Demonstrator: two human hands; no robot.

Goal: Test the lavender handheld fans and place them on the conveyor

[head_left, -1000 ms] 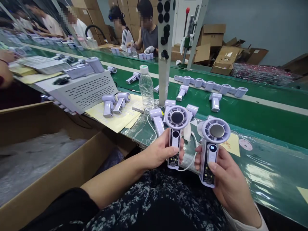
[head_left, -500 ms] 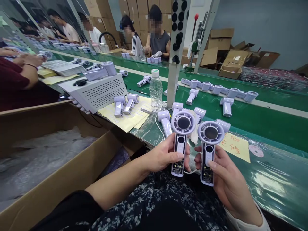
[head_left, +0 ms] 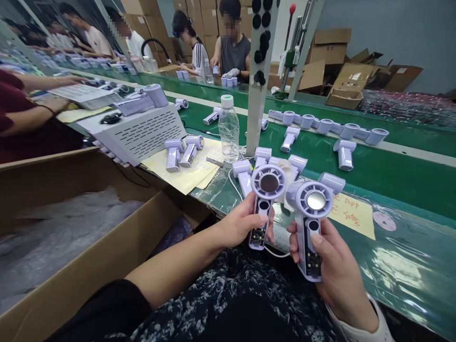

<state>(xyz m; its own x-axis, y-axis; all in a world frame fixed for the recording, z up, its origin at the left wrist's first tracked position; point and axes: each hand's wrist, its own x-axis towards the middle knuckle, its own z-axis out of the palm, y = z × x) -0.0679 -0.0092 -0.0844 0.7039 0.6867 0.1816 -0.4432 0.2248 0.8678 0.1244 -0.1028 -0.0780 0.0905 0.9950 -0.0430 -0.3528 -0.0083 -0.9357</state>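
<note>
My left hand (head_left: 245,221) is wrapped round the handle of a lilac handheld fan (head_left: 269,182), its thumb on the front by the button. The fan stands upright, with its round dark-centred head towards me. In my right hand (head_left: 333,251) is a second handheld fan (head_left: 309,202), turned slightly so the side of its head shows; its centre shines silver. My right thumb lies on its button. Both handles have clear fronts with circuit parts visible. Just behind, several more lilac fans (head_left: 243,173) lie on the bench, and a white cable (head_left: 278,255) hangs between my hands.
A clear bottle (head_left: 228,130) stands by a metal post (head_left: 255,114). Left are a vented metal box (head_left: 146,135), yellow paper (head_left: 178,175) and a carton (head_left: 117,242) of plastic bags. Several fans lie along the green conveyor (head_left: 392,175). Co-workers (head_left: 233,47) sit across the line.
The right-hand fan has turned to show its side, and its centre now reflects light. The left-hand fan has shifted slightly up and left. A co-worker's arm at left has reached forward.
</note>
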